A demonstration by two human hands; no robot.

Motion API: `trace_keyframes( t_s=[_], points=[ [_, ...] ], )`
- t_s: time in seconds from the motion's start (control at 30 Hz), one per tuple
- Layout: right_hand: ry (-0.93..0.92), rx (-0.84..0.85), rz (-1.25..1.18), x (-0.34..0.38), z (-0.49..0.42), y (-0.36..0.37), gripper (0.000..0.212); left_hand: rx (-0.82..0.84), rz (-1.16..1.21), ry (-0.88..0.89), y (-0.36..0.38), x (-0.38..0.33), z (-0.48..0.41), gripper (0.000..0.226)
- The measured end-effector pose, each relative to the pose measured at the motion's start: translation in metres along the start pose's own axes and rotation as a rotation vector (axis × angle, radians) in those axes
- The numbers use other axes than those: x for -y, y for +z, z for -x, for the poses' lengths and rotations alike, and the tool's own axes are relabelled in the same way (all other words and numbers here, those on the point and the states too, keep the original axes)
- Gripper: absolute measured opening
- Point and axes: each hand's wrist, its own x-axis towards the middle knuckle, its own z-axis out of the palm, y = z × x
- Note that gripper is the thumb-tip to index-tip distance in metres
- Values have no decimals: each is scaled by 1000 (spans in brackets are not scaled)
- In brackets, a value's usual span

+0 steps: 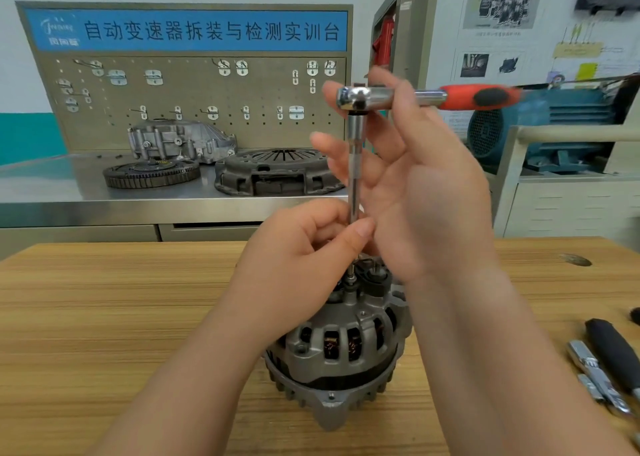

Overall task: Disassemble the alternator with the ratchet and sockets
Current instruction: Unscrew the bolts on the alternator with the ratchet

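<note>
A grey alternator (341,348) stands upright on the wooden table (104,317), copper windings showing through its slots. A long chrome extension bar (354,171) rises straight up from a fastener on the alternator's top. On the bar's upper end sits the ratchet (426,97), its red and black handle pointing right. My left hand (298,258) pinches the lower end of the bar between thumb and fingers. My right hand (415,178) is behind the bar with fingers spread, touching the ratchet head; its grip on the handle is not visible.
Chrome sockets and extensions (595,376) and a black tool handle (614,351) lie at the table's right edge. Behind stands a steel bench (104,203) with a clutch cover (277,175), a flywheel (152,173) and a gearbox housing (180,140). A blue motor (540,126) sits at right.
</note>
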Motion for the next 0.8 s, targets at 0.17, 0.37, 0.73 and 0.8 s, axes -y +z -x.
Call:
trace_keyframes(
  t_s=[0.17,0.37,0.73,0.8],
  points=[
    [-6,-6,1,-1,1,-1,15,12,-14,18,-1,4,-1,21],
    [-282,-50,278,-4,2,2,27,-49,-57,6,0,3,-2,29],
    [-175,-51,207,-7,2,0,20,-14,-54,21,-2,3,-2,28],
    [-289,-65,249,-7,2,1,21,-28,-92,4,0,3,-2,30]
  ],
)
